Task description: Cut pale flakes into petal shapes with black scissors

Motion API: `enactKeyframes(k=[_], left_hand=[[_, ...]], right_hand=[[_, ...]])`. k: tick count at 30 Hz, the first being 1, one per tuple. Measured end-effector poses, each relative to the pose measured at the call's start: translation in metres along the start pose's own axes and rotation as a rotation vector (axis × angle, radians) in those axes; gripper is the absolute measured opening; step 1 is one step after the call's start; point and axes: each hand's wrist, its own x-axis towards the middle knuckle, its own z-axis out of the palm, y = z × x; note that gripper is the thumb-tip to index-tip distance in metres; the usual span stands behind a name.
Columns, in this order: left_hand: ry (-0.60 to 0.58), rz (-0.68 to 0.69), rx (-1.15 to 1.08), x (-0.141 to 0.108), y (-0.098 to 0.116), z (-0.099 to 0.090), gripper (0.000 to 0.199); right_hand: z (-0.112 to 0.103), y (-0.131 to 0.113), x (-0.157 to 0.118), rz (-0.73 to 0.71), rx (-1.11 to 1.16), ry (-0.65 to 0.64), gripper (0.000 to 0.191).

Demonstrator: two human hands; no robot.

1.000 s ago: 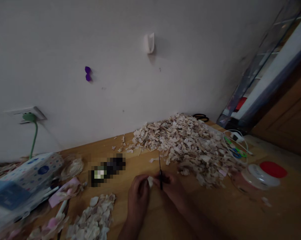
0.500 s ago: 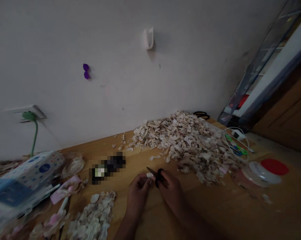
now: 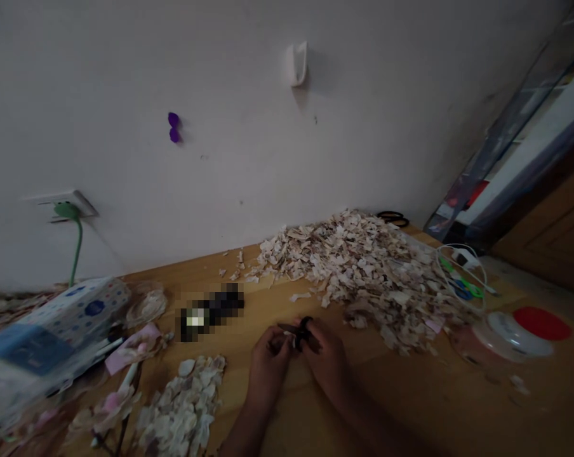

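Off-white and papery, a low heap of rounded flakes (image 3: 182, 406) lies near, to the left of the left hand (image 3: 269, 363), on a brown wooden table (image 3: 263, 304). That hand pinches a small whitish thin scrap (image 3: 287, 337), partly hidden, between thumb and fingertips; the right hand (image 3: 329, 355) is curled around the handles of small dark metal scissors (image 3: 289, 328), fingers through the loops. The scissors lie crosswise, their long axis running from the right hand leftward, tips over the left fingertips, so the scrap sits between the hands, just beside the blades; whether these are parted I cannot tell. Well left of the hands stands a white box with blue spots (image 3: 72, 317), its dark oval mark too small to read; beyond the left hand, a dark oblong object (image 3: 213, 311) is pixelated, hiding any lettering. Right of the right hand sits a round clear jar with a red lid (image 3: 520, 333), without legible label. Beyond both hands rises a large pile of pale, ragged flakes (image 3: 358, 254), reaching a grey-white wall (image 3: 239, 127), where no writing shows
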Motion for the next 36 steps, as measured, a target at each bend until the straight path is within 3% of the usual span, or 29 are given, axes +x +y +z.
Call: enactKeyframes(k=[4, 8, 13, 16, 19, 24, 36], left_hand=[[-0.006, -0.007, -0.087, 0.002, 0.0, -0.003, 0.021], [0.065, -0.01, -0.216, 0.004, -0.006, -0.007, 0.026], [0.289, -0.033, -0.355, 0.008, -0.011, -0.011, 0.027], [0.358, -0.061, -0.499, 0.008, -0.008, -0.011, 0.028], [0.398, -0.084, -0.591, 0.008, -0.005, -0.012, 0.028], [0.378, -0.056, -0.621, 0.007, -0.008, -0.014, 0.026], [0.336, -0.067, -0.746, 0.004, -0.009, -0.01, 0.032]], right_hand=[[0.0, -0.003, 0.0, -0.052, -0.03, -0.005, 0.035], [-0.002, -0.002, 0.0, 0.017, -0.019, 0.008, 0.027], [-0.006, -0.008, -0.007, 0.142, -0.031, -0.092, 0.019], [-0.008, -0.017, -0.01, 0.234, -0.067, -0.2, 0.017], [-0.01, -0.026, -0.01, 0.238, -0.192, -0.327, 0.017], [-0.012, -0.03, -0.009, 0.187, -0.361, -0.42, 0.017], [-0.01, -0.026, -0.01, 0.165, -0.371, -0.427, 0.013]])
